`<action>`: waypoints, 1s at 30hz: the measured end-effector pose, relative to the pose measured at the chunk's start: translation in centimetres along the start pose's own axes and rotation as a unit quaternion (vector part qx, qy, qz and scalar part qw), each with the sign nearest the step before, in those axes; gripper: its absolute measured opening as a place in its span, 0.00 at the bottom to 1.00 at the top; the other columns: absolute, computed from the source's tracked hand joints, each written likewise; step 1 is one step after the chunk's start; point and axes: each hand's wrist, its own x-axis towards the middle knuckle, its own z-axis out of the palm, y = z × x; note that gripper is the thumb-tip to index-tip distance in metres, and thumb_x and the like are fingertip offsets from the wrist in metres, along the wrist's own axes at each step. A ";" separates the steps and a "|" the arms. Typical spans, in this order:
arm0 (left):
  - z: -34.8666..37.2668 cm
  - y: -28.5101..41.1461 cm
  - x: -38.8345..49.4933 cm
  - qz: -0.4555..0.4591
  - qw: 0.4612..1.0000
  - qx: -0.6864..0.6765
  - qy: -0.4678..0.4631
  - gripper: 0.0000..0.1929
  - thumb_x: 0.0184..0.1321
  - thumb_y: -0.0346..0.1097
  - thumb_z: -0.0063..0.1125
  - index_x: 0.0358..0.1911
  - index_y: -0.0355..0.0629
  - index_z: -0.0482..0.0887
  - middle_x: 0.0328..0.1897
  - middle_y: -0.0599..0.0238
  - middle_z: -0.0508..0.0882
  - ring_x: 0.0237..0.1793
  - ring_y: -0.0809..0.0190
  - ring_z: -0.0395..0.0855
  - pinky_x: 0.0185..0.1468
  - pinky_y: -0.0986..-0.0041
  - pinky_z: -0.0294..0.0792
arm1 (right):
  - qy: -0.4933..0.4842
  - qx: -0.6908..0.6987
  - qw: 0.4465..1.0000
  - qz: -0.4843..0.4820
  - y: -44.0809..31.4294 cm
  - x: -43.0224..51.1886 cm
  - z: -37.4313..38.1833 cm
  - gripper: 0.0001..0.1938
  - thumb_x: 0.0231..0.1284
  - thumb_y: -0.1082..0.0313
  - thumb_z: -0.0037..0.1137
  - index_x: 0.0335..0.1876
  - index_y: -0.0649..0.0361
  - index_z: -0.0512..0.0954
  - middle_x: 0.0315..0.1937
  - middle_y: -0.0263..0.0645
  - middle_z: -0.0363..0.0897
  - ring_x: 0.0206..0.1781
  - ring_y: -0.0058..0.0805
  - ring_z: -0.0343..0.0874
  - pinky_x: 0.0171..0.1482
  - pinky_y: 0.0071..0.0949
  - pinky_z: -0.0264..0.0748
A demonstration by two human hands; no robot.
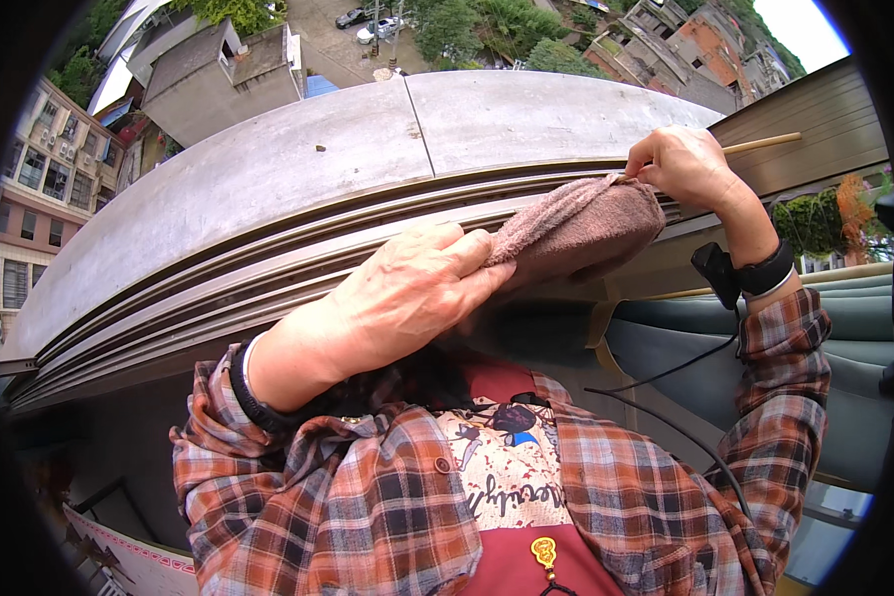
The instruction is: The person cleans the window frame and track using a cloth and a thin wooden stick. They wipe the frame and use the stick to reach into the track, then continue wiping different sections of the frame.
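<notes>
A pinkish-brown terry cloth is stretched over the metal window-track rails. My left hand pinches its near left end, where the fabric is bunched into a fold. At the cloth's far right end, my right hand grips a thin wooden stick, whose other end sticks out to the right past my knuckles. The stick's short tip below my fingers meets the cloth's upper edge. How far the tip goes into the fabric is hidden. The cloth's lower part hangs in shadow on the near side of the rails.
Beyond the rails runs a wide grey outer ledge with a dark seam; buildings and parked cars lie far below. A brown metal frame stands at right. Greenish-grey curtains hang near my right arm, where a black cable trails.
</notes>
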 end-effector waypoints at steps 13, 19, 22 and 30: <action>-4.2 1.6 -6.6 -0.068 0.997 -0.020 0.013 0.19 0.51 0.31 0.59 0.50 0.42 0.83 0.42 0.64 0.78 0.38 0.59 0.77 0.39 0.68 0.71 | 0.077 -0.002 0.985 -0.152 -7.1 -1.4 -3.3 0.05 0.47 0.70 0.63 0.31 0.53 0.87 0.25 0.43 0.83 0.36 0.42 0.83 0.41 0.38 0.75; -5.8 2.8 -11.4 -0.120 0.986 0.043 0.104 0.17 0.44 0.29 0.66 0.41 0.45 0.87 0.38 0.63 0.82 0.33 0.57 0.80 0.39 0.67 0.73 | 0.104 0.092 0.982 -0.129 -10.6 -2.6 -3.6 0.04 0.51 0.74 0.63 0.33 0.59 0.85 0.25 0.45 0.82 0.32 0.40 0.82 0.39 0.36 0.74; -5.7 2.8 -12.2 -0.129 0.977 0.025 0.169 0.16 0.43 0.29 0.66 0.41 0.44 0.89 0.39 0.59 0.83 0.36 0.56 0.83 0.41 0.67 0.75 | 0.102 0.222 0.959 -0.146 -11.8 -3.4 -2.3 0.06 0.55 0.76 0.59 0.37 0.61 0.83 0.28 0.46 0.83 0.31 0.41 0.83 0.37 0.31 0.75; -4.5 1.8 -11.5 -0.100 0.963 0.019 0.250 0.15 0.45 0.36 0.69 0.39 0.46 0.87 0.35 0.64 0.80 0.33 0.57 0.82 0.35 0.67 0.75 | 0.180 0.206 0.935 -0.224 -15.6 -3.2 -1.1 0.06 0.56 0.74 0.59 0.39 0.58 0.83 0.31 0.46 0.83 0.35 0.47 0.83 0.37 0.36 0.77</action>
